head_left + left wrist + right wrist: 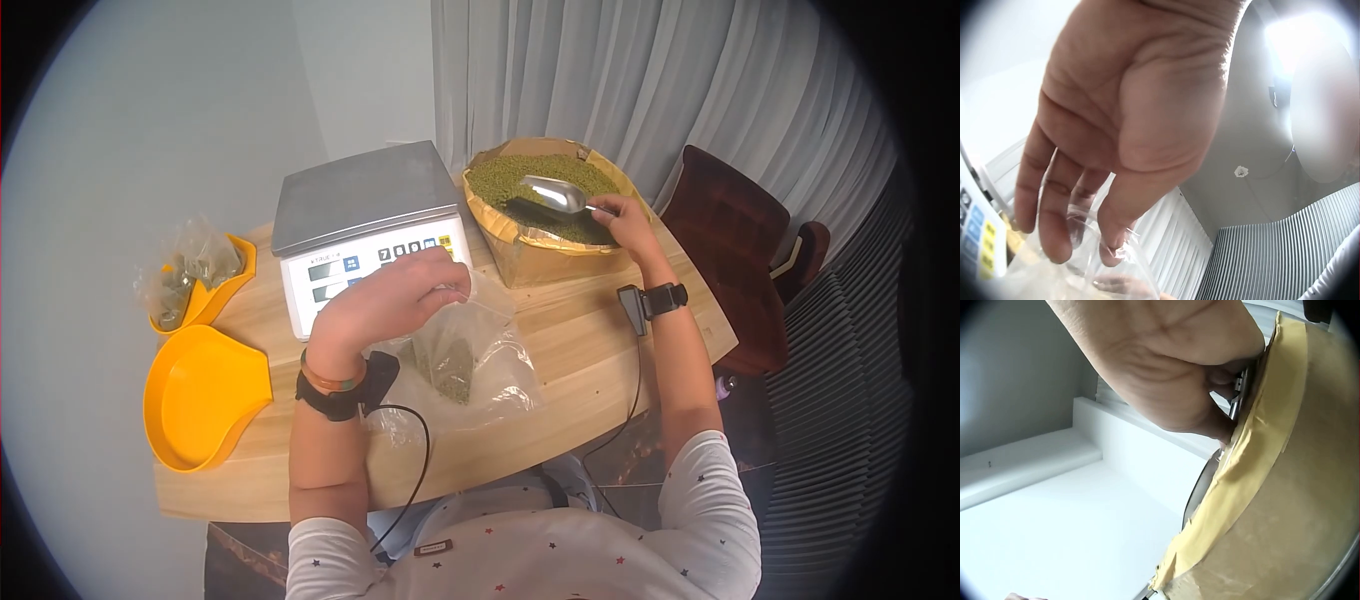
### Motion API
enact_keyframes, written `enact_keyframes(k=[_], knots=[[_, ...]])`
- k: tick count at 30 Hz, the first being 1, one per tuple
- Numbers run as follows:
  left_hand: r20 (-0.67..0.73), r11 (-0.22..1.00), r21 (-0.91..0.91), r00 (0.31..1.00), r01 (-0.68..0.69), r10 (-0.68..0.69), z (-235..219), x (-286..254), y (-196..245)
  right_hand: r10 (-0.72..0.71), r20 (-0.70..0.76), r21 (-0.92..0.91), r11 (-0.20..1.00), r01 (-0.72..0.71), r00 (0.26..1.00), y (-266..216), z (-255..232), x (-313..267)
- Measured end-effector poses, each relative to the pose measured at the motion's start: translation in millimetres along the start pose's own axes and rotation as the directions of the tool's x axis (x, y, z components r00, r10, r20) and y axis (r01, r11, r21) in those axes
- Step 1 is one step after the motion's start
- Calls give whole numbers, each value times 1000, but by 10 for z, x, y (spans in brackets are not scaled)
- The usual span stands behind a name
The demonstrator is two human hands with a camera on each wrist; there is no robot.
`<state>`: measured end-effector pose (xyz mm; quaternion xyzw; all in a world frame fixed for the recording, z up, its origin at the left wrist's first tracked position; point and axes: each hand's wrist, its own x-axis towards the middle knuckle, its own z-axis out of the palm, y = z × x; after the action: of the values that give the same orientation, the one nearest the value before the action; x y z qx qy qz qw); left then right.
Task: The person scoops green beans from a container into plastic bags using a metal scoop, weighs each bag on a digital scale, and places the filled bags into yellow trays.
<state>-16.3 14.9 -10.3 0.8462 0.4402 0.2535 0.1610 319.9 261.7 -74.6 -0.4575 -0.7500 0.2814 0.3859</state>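
My right hand (628, 225) grips the handle of a shiny metal scoop (556, 194). The scoop is over green granules (497, 182) that fill a cardboard box (540, 264) with yellow tape round its rim. In the right wrist view, the box wall hides most of the scoop. At the middle of the table, my left hand (395, 295) pinches the top of a clear plastic bag (505, 365) between thumb and fingers. Some green granules (447, 372) lie low inside this bag. The left wrist view shows the thin film (1094, 250) at the fingertips.
Behind my left hand stands a white weighing scale (365, 200) with a grey platform. An orange scoop-shaped tray (205, 400) lies at the left, and another orange tray (240, 262) behind it holds filled bags (185, 275). A dark red chair (725, 240) stands beyond the wooden table (590, 350).
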Motion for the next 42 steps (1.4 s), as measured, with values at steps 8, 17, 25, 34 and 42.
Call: enact_keyframes(k=[8, 17, 25, 34, 42], knots=[[-16, 999, 37, 999, 37, -36, 6, 4, -30, -51, -69, 0, 999, 52, 996, -20, -249, -183], [-24, 999, 11, 998, 51, -50, -5, 5, -29, -109, 117, 62, 993, 102, 987, -809, -428, -560], [-30, 1000, -1, 999, 29, -29, -24, -8, -23, -330, 376, -92, 917, 389, 866, -1502, -187, -863], [-17, 999, 3, 999, 47, -47, -39, -16, 1, -560, 361, -397, 631, 666, 746, -1854, 11, -1185], [-81, 999, 38, 997, 0, 3, -7, -40, -81, -450, 274, -271, 812, 517, 850, -1668, -331, -875]])
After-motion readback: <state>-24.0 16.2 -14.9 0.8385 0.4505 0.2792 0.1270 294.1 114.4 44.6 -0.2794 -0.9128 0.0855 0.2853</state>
